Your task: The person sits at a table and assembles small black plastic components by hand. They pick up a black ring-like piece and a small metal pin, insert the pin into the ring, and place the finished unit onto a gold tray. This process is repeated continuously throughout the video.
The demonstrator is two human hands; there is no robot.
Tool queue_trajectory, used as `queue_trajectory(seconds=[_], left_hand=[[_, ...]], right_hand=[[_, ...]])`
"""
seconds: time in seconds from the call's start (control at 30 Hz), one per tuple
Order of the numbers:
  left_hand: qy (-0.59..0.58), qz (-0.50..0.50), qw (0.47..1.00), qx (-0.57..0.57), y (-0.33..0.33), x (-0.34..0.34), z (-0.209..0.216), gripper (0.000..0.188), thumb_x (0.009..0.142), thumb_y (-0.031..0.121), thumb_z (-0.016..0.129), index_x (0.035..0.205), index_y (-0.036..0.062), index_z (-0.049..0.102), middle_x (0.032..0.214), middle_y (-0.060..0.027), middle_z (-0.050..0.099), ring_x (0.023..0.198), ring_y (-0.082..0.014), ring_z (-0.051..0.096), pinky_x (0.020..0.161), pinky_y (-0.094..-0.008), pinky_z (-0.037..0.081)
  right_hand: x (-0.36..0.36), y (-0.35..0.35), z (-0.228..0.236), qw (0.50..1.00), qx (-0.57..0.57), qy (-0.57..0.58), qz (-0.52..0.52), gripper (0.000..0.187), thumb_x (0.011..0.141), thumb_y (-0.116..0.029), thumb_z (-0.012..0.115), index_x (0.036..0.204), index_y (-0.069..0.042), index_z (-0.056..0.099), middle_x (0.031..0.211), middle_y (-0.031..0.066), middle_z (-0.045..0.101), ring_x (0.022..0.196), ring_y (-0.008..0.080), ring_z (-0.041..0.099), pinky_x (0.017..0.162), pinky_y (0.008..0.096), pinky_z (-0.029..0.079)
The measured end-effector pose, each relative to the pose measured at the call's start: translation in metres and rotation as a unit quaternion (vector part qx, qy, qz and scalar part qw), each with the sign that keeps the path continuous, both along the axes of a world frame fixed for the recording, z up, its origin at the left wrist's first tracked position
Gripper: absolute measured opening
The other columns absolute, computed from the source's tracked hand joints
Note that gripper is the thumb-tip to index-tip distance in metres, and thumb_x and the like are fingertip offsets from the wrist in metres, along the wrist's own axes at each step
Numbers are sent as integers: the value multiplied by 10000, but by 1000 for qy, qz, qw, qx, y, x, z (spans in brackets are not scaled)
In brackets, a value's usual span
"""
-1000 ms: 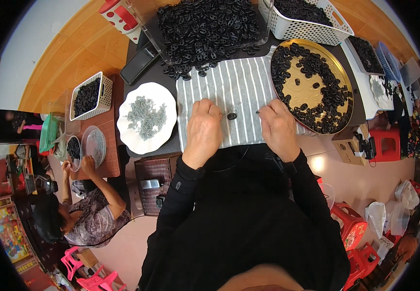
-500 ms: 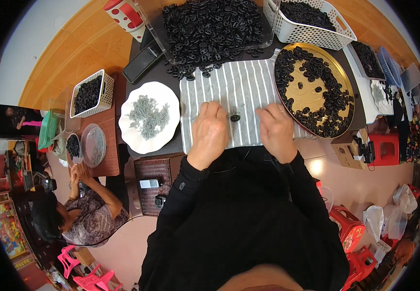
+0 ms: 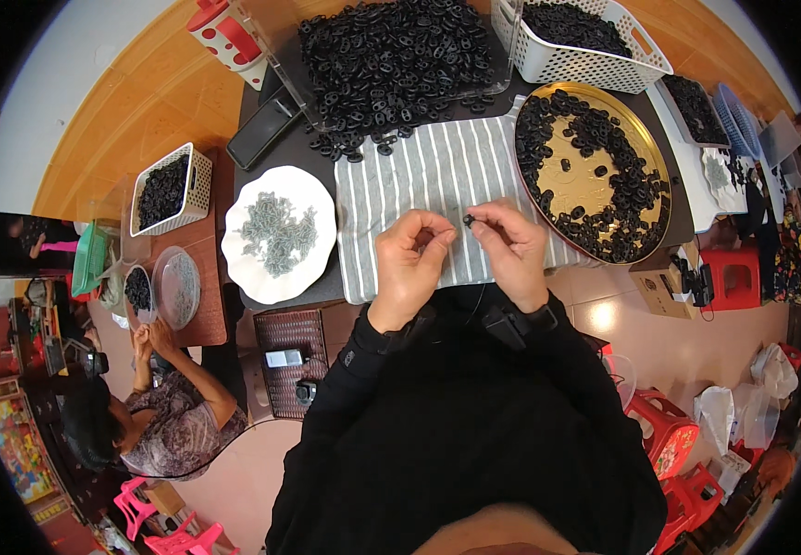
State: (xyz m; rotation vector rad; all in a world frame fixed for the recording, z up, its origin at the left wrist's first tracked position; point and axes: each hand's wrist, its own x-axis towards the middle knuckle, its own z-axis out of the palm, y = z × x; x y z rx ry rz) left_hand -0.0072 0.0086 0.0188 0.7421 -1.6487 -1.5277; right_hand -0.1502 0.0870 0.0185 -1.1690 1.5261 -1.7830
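Note:
Over a grey-and-white striped cloth (image 3: 419,176), both my hands are raised close together. My right hand (image 3: 515,248) pinches a small black plastic piece (image 3: 469,220) between thumb and fingertips. Just left of it, my left hand (image 3: 409,264) has its thumb and forefinger pinched together; whatever they hold is too small to make out. A white scalloped plate (image 3: 243,268) to the left carries a heap of tiny grey metal parts (image 3: 278,231) that look like springs. On the right, a round gold tray (image 3: 578,190) bears many loose black pieces (image 3: 636,199).
A clear bin (image 3: 280,69) of black two-holed pieces spills onto the cloth's far edge. Beside it stands a white basket (image 3: 595,69) of black parts. A phone (image 3: 264,129) and a polka-dot container (image 3: 224,42) are far left. Another person (image 3: 178,416) works at a side table.
The black piece that lay on the cloth between my hands is now lifted in my right fingertips. My hands have come closer together, the left one turned with its thumb side up.

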Motion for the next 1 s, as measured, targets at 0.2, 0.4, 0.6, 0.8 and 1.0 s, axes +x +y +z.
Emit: queue_trajectory(seconds=[0.2,0.4,0.6,0.8,1.0], left_hand=[[42,-2,998,55,2,-7,-5,153,865,-90,674,986,-6,633,897,-18,667,763,-42,582,684,-196,471],[70,16,996,54,3,-12,-9,100,867,-69,680,933,-11,632,828,14,637,673,-12,523,582,-188,428],[49,-5,997,61,2,-7,-14,167,866,-93,675,1005,-12,629,906,-26,673,789,-48,601,712,-200,485],[51,-5,997,57,2,-6,-14,158,862,-97,678,985,-9,633,898,-16,665,775,-39,587,705,-194,479],[68,-12,995,67,2,-7,-11,123,860,-112,652,917,-9,616,807,20,611,656,-4,511,574,-179,416]], right_hand=[[2,1,2,998,-7,59,-16,167,843,95,623,988,25,669,825,59,623,719,112,576,650,237,444],[4,-1,2,997,-8,73,-23,161,839,92,630,978,20,669,814,73,630,711,131,592,643,247,454],[5,-1,2,997,-5,72,-24,151,838,90,631,968,21,668,808,80,630,708,138,601,637,252,457],[5,-2,1,993,-9,117,-22,163,830,97,629,963,14,671,786,77,616,673,143,585,597,265,444],[4,-2,1,986,-36,161,-4,189,817,125,613,961,16,671,782,97,608,649,192,582,585,273,440]])
